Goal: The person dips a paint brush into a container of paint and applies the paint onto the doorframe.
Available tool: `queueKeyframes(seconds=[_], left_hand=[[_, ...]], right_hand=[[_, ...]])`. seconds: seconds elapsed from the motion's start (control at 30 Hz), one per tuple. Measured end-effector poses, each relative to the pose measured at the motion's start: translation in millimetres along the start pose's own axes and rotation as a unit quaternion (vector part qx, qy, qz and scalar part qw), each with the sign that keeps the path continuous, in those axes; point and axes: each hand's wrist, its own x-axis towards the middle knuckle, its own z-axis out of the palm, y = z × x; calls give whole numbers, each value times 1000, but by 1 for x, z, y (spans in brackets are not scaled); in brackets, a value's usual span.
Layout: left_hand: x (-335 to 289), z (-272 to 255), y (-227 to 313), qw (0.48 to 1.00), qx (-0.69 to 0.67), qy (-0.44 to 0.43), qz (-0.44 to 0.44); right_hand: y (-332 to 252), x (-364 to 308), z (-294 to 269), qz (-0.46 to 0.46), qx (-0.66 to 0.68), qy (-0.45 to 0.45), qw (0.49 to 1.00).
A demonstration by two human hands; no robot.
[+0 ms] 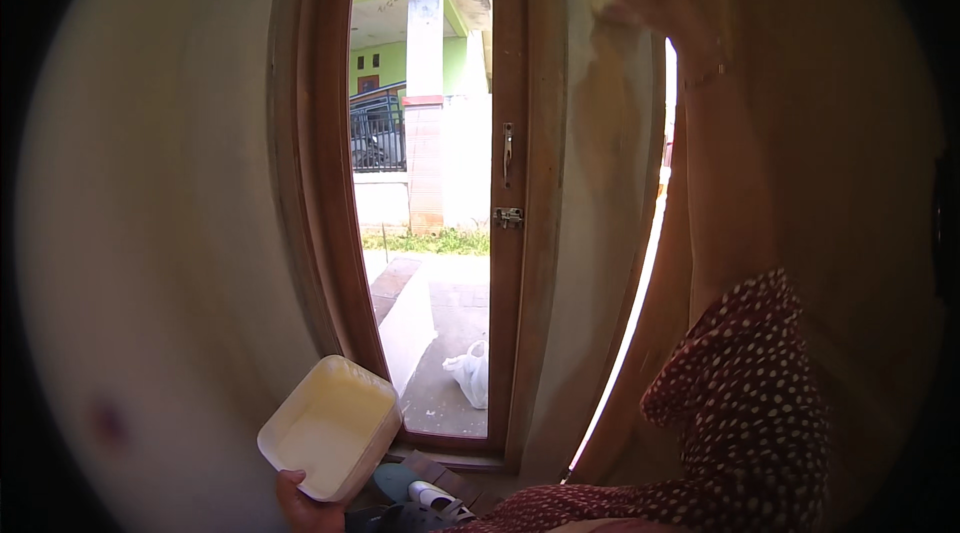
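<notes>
At the lower left, my left hand (305, 505) grips the near edge of a pale rectangular plastic tub (330, 423), its thumb over the rim. The tub is tilted so that its yellowish-white inside shows. My right arm reaches up, and my right hand (660, 3) is at the top of the narrow pale wall strip (600, 133) beside the door frame. Its fingers are bent against that strip. Whatever they hold is in shadow and too small to name. Below the hand, a brownish, darker patch shows on the strip.
A brown wooden door frame (510, 333) with a metal latch (508, 218) surrounds the tall opening. Outside, a white plastic bag (468, 373) lies on the paving by a low wall (405, 323). Footwear (432, 495) is at the bottom. A plain wall (150, 213) fills the left.
</notes>
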Motion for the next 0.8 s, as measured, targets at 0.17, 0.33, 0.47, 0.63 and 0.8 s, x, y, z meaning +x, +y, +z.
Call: queueKeyframes(seconds=[0.17,0.33,0.47,0.63,0.8], left_hand=[[-46,-22,25,1000,14,7,-17],[-84,-53,46,999,41,-8,-22],[-96,-70,45,998,30,39,-42],[-90,-55,34,993,35,96,-64],[-68,-51,19,994,37,83,-64]], right_hand=[[-97,-94,-56,297,303,-112,899],[-106,-95,-76,258,238,-226,909],[-55,-21,-54,185,101,-217,953],[-27,65,-82,290,171,76,939],[6,100,-20,177,166,259,935]])
